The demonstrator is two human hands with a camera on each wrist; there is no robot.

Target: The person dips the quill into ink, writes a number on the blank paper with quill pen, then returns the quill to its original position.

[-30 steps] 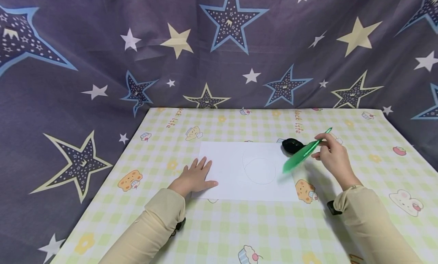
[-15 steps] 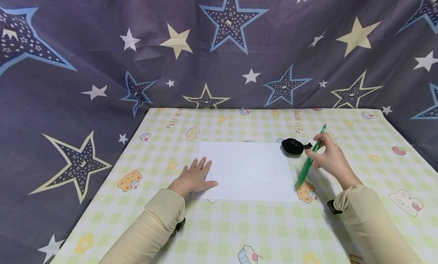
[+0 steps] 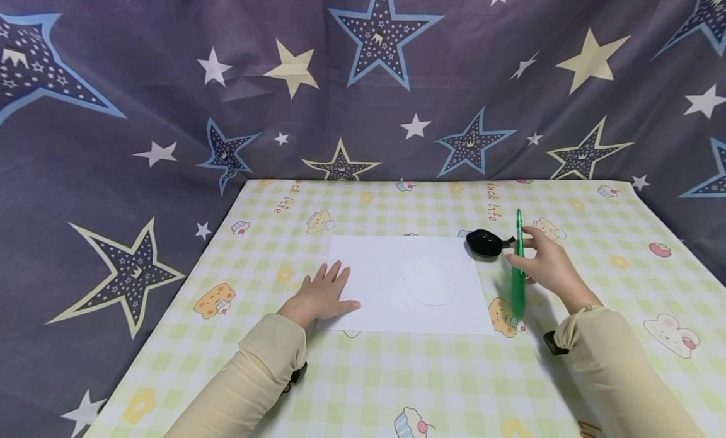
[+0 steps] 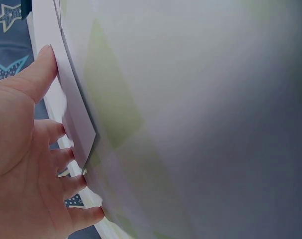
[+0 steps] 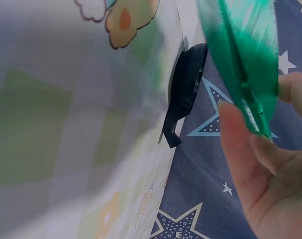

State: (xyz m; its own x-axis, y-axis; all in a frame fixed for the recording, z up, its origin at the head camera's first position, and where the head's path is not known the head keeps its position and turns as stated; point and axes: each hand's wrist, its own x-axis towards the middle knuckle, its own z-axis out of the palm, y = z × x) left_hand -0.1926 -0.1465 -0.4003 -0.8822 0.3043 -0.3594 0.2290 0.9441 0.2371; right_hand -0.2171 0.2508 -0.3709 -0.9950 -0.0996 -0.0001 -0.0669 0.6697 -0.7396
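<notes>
A white sheet of paper (image 3: 386,287) with thin curved pencil-like lines on its right half lies on the table. My left hand (image 3: 323,294) rests on the sheet's left edge with its fingers spread; the left wrist view shows its fingertips (image 4: 73,185) around the paper corner. My right hand (image 3: 547,261) pinches a green feather pen (image 3: 518,290) just right of the sheet. The pen's narrow end points to the back and its broad feather end points toward me. Beside that hand sits a small black dish with a short handle (image 3: 484,243), at the paper's far right corner.
A checked tablecloth (image 3: 420,375) with printed cakes and animals covers the table. Behind it hangs a dark star-patterned curtain (image 3: 363,120). In the right wrist view the black dish (image 5: 185,84) stands close to the pen's feather.
The feather end has swung from over the paper's right edge to the right and toward me, so the pen now points almost straight back. My left hand stays in place.
</notes>
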